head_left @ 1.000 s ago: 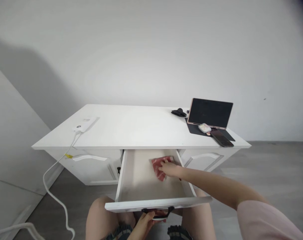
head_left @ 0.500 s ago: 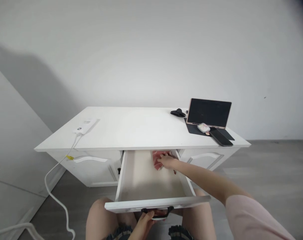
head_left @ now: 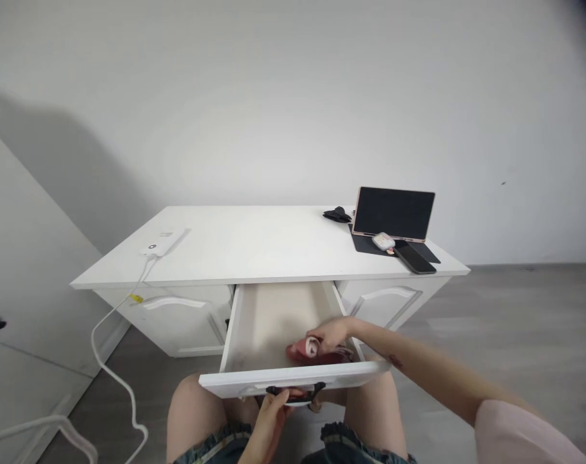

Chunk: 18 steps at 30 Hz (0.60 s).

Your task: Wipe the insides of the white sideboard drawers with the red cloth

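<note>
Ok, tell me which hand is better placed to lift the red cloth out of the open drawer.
The right hand. It reaches into the drawer and already rests on the red cloth near the front panel. The left hand sits below, on the dark drawer handle.

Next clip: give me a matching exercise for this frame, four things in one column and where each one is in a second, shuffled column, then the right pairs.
Things
1. red cloth
2. left hand
3. dark phone
4. white power strip

Places
A. on the left part of the desk top, its cable hanging over the edge
B. on the black drawer handle, below the drawer front
C. inside the open drawer, under the right hand
D. on the right end of the desk top, in front of the tablet

Pairs: 1-C, 2-B, 3-D, 4-A
</note>
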### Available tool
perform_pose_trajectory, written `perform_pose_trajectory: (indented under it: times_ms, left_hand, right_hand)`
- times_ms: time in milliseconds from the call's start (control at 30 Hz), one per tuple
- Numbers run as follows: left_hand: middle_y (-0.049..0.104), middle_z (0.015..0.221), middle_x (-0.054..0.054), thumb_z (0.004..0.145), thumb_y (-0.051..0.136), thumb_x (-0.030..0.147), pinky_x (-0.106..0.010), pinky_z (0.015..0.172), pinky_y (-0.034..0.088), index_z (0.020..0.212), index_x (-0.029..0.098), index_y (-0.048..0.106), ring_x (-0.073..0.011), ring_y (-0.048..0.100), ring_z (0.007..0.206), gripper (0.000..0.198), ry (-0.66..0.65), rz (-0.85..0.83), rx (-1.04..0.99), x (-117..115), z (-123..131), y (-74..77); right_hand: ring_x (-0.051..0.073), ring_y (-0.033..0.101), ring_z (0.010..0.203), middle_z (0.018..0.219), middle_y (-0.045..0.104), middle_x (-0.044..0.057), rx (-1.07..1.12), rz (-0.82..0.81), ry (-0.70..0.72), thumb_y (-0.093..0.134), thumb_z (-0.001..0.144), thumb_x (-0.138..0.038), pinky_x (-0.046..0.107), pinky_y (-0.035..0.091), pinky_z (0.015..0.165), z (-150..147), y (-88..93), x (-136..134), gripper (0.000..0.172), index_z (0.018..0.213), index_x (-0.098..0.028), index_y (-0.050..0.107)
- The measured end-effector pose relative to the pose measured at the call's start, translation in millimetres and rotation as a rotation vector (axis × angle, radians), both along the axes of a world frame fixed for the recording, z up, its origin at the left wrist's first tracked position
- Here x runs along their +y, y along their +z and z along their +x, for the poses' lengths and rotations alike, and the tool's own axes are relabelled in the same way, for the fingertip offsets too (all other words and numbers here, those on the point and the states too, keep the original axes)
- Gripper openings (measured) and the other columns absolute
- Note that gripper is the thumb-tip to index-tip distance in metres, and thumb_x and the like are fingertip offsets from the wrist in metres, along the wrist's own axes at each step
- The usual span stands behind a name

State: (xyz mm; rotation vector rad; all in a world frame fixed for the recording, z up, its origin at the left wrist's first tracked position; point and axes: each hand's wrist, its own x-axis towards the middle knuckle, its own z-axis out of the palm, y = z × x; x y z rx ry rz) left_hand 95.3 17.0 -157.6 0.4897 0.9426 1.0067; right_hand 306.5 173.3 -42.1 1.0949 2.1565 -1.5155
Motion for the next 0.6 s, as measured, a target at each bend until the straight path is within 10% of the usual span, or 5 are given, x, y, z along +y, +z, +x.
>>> perform_pose_trajectory:
  times_ms: [233, 433, 500, 600]
  left_hand:
    - [0.078, 0.079, -0.006, 0.052, 0.091, 0.043, -0.044, 0.096, 0.051, 0.057, 0.018, 0.062, -0.0246, 0.073, 0.089, 0.039, 0.254, -0.096, -0.057, -1.4, 5.1, -0.5]
    - [0.077, 0.083, -0.006, 0.064, 0.086, 0.035, -0.032, 0.083, 0.052, 0.076, 0.016, 0.072, -0.0194, 0.071, 0.083, 0.027, 0.246, -0.006, -0.124, 40.9, 9.7, 21.2]
    - [0.077, 0.08, -0.006, 0.065, 0.086, 0.035, -0.03, 0.081, 0.051, 0.075, 0.015, 0.072, -0.0175, 0.07, 0.081, 0.026, 0.252, 0.002, -0.159, 57.3, 12.9, 28.4]
    - [0.075, 0.077, -0.004, 0.067, 0.085, 0.032, -0.03, 0.083, 0.05, 0.071, 0.016, 0.07, -0.0163, 0.069, 0.08, 0.022, 0.271, 0.016, -0.187, 73.7, 17.1, 34.6]
  right_hand:
    - [0.02, 0.063, 0.099, 0.102, 0.069, 0.004, 0.653, 0.307, -0.795, 0.065, 0.082, -0.043, 0.037, 0.051, 0.093, 53.0, 70.9, -62.6, 0.034, 0.105, -0.019, 0.062]
    - [0.024, 0.067, 0.085, 0.103, 0.068, 0.01, 0.843, 0.825, -1.803, 0.068, 0.08, -0.049, 0.036, 0.058, 0.069, 54.8, 29.4, -155.1, 0.048, 0.117, -0.022, 0.055]
    - [0.025, 0.066, 0.084, 0.1, 0.067, 0.01, 0.714, 0.935, -1.9, 0.058, 0.085, -0.053, 0.038, 0.057, 0.067, 42.3, 3.6, -167.7, 0.052, 0.126, -0.023, 0.048]
    - [0.028, 0.065, 0.099, 0.105, 0.067, 0.013, 0.405, 0.806, -1.57, 0.039, 0.093, -0.055, 0.04, 0.055, 0.078, 26.3, -23.0, -164.8, 0.055, 0.137, -0.022, 0.038]
